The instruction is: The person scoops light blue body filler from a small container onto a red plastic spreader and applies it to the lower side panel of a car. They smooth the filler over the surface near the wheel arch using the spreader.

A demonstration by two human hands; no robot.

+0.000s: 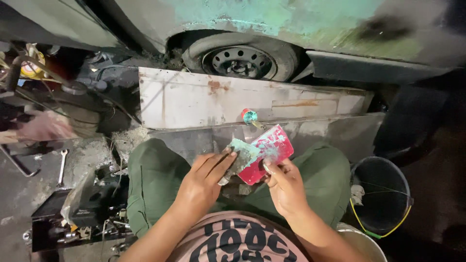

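- At the far left, on the grey floor, I see a silver open-end spanner (61,167) and a black tool box with metal parts (80,213); both are well apart from my hands
- My left hand (206,182) pinches a grey metal putty knife smeared with green-grey filler (241,157), fingers closed around its lower part; the blade lies against the red board
- My right hand (284,187) pinches the flat red rectangular plastic board covered with filler marks (268,151) at its lower edge, thumb on top; I hold it tilted above my lap, between my knees in green trousers
- Just behind the board stands a small red tin with green paste (249,116) on the long rusty white metal panel (194,99) under the car
- At the right, a black bucket with a yellow-green rim (383,194) is near my right knee
- I judge the risk: the board is held only at one corner, so pressure from the knife can twist it out and drop filler on my trousers
- The small tin sits near the panel edge; a push from the board can tip it
- Open room is mostly above my lap; the panel in front and the bucket at right limit the movement
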